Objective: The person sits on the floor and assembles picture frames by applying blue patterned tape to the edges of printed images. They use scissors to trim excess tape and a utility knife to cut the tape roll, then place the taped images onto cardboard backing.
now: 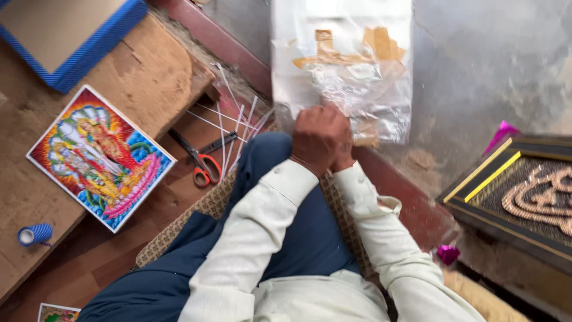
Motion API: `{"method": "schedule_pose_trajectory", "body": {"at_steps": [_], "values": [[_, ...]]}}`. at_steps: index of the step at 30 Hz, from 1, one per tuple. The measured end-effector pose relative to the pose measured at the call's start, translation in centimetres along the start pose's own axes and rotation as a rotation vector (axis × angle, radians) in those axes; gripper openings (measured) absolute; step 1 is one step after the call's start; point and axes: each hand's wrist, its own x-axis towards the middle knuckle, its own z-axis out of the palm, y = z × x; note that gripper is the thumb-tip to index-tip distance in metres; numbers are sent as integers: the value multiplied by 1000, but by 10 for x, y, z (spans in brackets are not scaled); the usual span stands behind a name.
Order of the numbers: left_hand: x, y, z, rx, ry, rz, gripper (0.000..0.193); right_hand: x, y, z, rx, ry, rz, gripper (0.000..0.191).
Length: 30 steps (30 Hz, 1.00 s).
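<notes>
Floor-level setup: both hands point(325, 140) clenched on clear plastic wrap point(351, 77). Risk, I'd say: hard pull tears it at the taped patch.

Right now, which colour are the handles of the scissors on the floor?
The handles of the scissors are orange-red; the blades are dark. The head view shows them best.

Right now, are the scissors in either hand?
No: the scissors lie on the floor beside the white sticks, while both hands grip the plastic bag.
</notes>
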Motion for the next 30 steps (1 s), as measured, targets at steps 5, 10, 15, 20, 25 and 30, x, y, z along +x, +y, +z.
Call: {"method": "schedule_pose_trajectory", "body": {"at_steps": [5, 10, 15, 20, 25, 30], "values": [[-1, 4, -6, -46, 76, 17, 15, 54, 34, 17, 94, -36, -136, 44], [-3, 6, 0, -22, 81, 16, 18, 129, 60, 19, -62, 103, -135, 41], [-6, 5, 5, -85, 103, 33, 22, 206, 69, 27, -129, 49, -182, 38], [-7, 5, 10, -133, 125, 17, 25, 220, 88, 15, -151, -32, -199, 35], [-8, 6, 17, -168, 161, -5, 25, 219, 102, 9, -157, -69, -226, 32], [-8, 6, 21, -177, 187, -35, 26, 194, 115, 4, -155, -74, -261, 29]]}}
